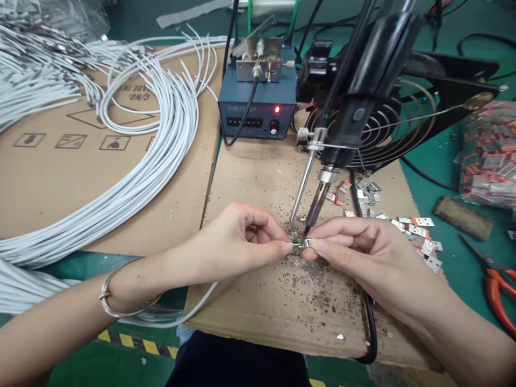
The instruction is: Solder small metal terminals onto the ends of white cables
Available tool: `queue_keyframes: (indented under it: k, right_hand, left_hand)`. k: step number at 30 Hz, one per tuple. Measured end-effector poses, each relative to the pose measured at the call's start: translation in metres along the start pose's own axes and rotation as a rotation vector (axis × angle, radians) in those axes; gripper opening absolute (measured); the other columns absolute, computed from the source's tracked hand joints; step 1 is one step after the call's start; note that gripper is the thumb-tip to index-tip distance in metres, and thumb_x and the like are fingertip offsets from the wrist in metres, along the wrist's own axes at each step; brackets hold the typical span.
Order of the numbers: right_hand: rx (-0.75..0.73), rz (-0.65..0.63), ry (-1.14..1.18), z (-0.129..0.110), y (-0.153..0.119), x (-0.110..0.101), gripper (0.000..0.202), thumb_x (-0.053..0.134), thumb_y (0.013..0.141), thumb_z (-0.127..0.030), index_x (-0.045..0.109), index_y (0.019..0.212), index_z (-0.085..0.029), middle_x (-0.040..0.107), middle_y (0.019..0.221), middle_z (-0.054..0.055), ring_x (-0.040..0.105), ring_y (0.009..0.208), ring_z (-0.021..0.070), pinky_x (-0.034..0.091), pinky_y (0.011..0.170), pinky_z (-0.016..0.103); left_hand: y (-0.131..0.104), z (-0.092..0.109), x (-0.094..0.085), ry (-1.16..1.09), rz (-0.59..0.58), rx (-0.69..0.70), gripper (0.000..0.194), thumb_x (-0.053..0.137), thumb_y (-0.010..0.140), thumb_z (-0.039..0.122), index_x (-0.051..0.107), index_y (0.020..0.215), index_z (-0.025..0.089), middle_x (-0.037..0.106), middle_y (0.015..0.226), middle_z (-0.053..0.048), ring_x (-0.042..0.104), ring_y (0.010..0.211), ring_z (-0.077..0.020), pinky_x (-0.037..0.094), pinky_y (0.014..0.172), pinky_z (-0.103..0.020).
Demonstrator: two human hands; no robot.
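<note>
My left hand is closed in a pinch on the end of a white cable, whose thin coloured wires stick out past the fingertips. Between the thumb and fingers of my right hand is a small metal USB plug. The wires meet the plug's near end; whether they are joined I cannot tell. Just above them, the tip of a mounted soldering iron points down. A thin bent metal feed tube ends beside that tip.
Behind stands a blue solder feeder box with a lit red light. A black fan is behind the iron. Loose USB plugs, orange-handled pliers and a bagged pile of plugs lie right. Bundled white cables cover cardboard left.
</note>
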State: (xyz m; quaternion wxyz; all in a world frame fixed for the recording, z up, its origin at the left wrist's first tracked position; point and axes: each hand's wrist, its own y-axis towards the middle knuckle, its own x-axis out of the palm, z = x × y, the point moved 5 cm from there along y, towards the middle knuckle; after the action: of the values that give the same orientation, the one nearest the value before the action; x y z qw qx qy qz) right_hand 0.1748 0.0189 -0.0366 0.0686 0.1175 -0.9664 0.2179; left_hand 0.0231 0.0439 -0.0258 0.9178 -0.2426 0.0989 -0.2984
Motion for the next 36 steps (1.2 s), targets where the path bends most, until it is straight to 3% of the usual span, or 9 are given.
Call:
queue_keyframes:
  k: [12,27,36]
  right_hand:
    - [-0.020,-0.003,-0.018,0.0009,0.0001,0.0002,0.007,0.074,0.072,-0.022,0.075,0.071,-0.029,0.074,0.067,-0.002,0.070,0.061,0.0088,0.051,0.054,0.008]
    - [-0.009,-0.043,-0.024,0.0011,-0.0008,0.0005,0.001,0.073,0.075,-0.028,0.074,0.074,-0.028,0.074,0.068,-0.003,0.067,0.062,0.0052,0.049,0.059,0.006]
    - [-0.016,0.032,-0.063,0.0011,-0.0008,-0.0002,0.004,0.077,0.069,-0.026,0.074,0.072,-0.025,0.074,0.066,0.001,0.069,0.061,0.0117,0.052,0.054,0.013]
  left_hand:
    - [0.0023,-0.0015,0.0010,-0.019,0.014,0.008,0.009,0.065,0.071,0.015,0.063,0.063,0.010,0.057,0.057,0.002,0.045,0.051,-0.0064,0.033,0.047,-0.019]
    - [-0.0015,-0.0015,0.0030,-0.036,0.007,0.017,0.010,0.065,0.072,0.018,0.063,0.067,0.010,0.055,0.058,0.002,0.046,0.053,-0.0075,0.034,0.050,-0.020]
    - [0.0011,-0.0029,0.0008,-0.028,-0.001,0.022,0.006,0.065,0.072,0.014,0.063,0.067,0.010,0.058,0.060,0.002,0.046,0.054,-0.0065,0.034,0.050,-0.019]
